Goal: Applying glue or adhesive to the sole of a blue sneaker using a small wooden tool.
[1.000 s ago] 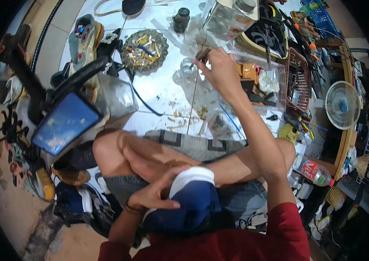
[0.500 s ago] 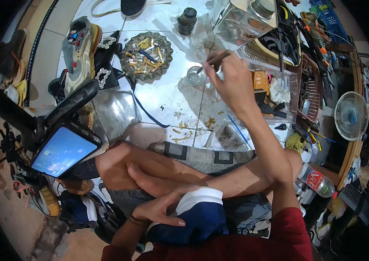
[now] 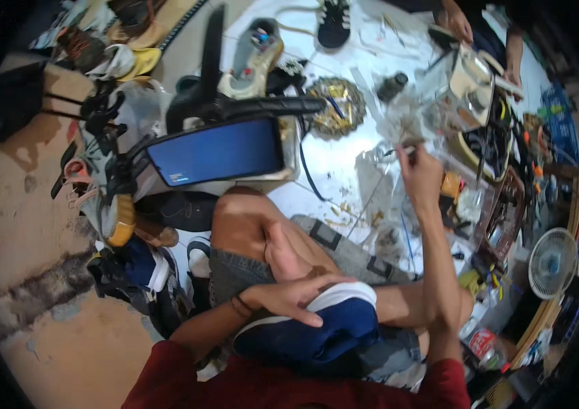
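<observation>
- Ashtray (image 3: 359, 112) as our marker, and the whole view has just swung leftward: everything on the tiled floor (image 3: 336, 160) slides right in frame, so most of that shift looks like the head turning.
- Navy shoe (image 3: 337, 327), nearer the body than the ashtray, down in the lap, and it's staying put!
- Left hand (image 3: 286, 300) keeps its hold there: thumb across the navy fabric, fingers over the white edge, a light steadying grip by the look of it.
- Right hand (image 3: 418, 170), to the right of the ashtray and a little nearer the body, still pinches a slim stick-like tool (image 3: 409, 143) in its fingertips.
- Tool tip remains beside the small glass jar (image 3: 379, 155), just right of the ashtray; inside the glass or above it, blur means I can't tell.
- So what does it mean? Right-hand work still seems centred on the jar, tool and shoe well apart, the shoe merely kept steady.
- Phone (image 3: 214, 155), left of the ashtray and nearer the body, now shows a darker screen.
- Beyond the ashtray, far right, a co-worker's hands (image 3: 461, 27) have come into fuller view!
</observation>
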`<control>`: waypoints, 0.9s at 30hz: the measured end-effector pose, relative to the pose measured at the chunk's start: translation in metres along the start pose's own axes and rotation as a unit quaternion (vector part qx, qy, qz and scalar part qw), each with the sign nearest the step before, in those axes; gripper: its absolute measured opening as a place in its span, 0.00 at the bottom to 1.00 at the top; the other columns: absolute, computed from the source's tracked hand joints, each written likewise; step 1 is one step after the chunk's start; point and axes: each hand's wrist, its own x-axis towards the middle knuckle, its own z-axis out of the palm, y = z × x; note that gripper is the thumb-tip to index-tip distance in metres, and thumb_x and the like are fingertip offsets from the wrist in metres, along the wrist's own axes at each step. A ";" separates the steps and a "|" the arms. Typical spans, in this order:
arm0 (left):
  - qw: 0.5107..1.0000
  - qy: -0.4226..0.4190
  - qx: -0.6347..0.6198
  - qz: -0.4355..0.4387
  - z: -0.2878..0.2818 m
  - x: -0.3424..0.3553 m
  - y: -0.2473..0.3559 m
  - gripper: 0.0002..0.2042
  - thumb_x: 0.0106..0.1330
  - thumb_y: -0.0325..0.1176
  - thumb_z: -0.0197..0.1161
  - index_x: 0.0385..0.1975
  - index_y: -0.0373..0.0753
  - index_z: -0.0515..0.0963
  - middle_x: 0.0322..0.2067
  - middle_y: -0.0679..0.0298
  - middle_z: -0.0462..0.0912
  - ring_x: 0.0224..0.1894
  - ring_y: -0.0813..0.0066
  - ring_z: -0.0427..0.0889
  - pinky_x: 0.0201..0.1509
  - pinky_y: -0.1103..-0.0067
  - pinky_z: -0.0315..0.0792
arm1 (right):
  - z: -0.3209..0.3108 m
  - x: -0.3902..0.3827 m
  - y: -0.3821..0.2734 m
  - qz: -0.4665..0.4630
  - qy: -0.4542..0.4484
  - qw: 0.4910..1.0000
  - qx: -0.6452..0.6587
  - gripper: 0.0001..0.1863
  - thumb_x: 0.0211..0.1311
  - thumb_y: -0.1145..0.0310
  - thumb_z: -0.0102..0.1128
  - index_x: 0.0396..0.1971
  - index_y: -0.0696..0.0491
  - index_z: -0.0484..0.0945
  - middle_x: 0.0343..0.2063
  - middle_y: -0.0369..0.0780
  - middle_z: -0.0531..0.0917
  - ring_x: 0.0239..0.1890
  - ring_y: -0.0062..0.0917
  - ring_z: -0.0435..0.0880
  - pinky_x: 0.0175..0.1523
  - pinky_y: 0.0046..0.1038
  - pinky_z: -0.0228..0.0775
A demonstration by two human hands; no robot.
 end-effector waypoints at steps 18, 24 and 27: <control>0.996 0.021 0.059 0.065 0.010 -0.006 -0.019 0.45 0.64 0.31 0.67 0.74 0.40 0.41 0.70 0.57 0.55 0.72 0.67 0.55 0.74 0.71 0.50 | -0.119 -0.046 -0.082 0.072 0.179 0.855 0.481 0.09 0.71 0.67 0.57 0.35 0.57 0.72 0.25 0.35 0.78 0.24 0.18 0.81 0.32 0.23 0.77; 0.993 0.067 0.095 -0.025 0.031 -0.004 -0.007 0.43 0.64 0.36 0.66 0.73 0.32 0.45 0.69 0.55 0.57 0.72 0.66 0.55 0.74 0.74 0.47 | -0.158 -0.102 -0.098 0.044 0.199 0.812 0.547 0.05 0.71 0.71 0.54 0.39 0.56 0.70 0.30 0.38 0.78 0.26 0.20 0.80 0.28 0.27 0.80; 0.993 0.074 0.086 -0.044 0.045 -0.005 -0.004 0.46 0.62 0.42 0.67 0.73 0.34 0.44 0.69 0.53 0.56 0.73 0.65 0.52 0.75 0.74 0.44 | -0.171 -0.119 -0.120 0.071 0.209 0.788 0.575 0.09 0.71 0.71 0.55 0.31 0.56 0.67 0.25 0.38 0.76 0.24 0.19 0.78 0.28 0.25 0.80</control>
